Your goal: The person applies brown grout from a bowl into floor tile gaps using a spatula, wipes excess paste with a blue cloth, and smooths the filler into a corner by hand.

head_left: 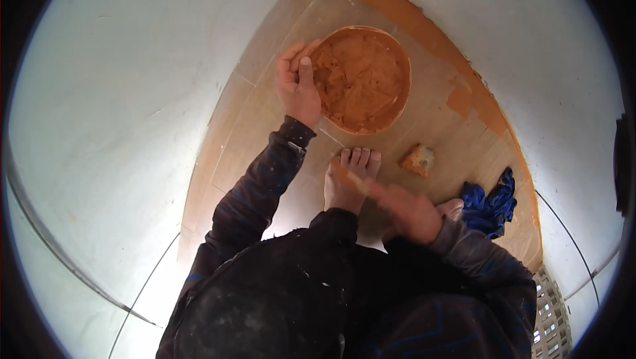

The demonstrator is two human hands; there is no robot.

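Observation:
A round tub (361, 130) of orange-brown, thick paste sits on the tan tiled floor. My left hand (299, 84) grips its left rim, with fingers curled and thumb at the edge. Below the tub, my right hand (412, 210), blurred by motion, holds a long, thin tool (351, 177) smeared with orange, over my bare left foot (328, 197); what kind of tool it is I cannot make out. A lumpy, orange-stained pale piece (417, 160) lies just above and right of that hand.
A crumpled blue cloth (493, 206) lies by my right foot (450, 208). Pale walls (106, 94) enclose the floor on both sides. An orange smeared strip (430, 34) runs along the right wall's base. A slatted white grid (551, 312) shows at lower right.

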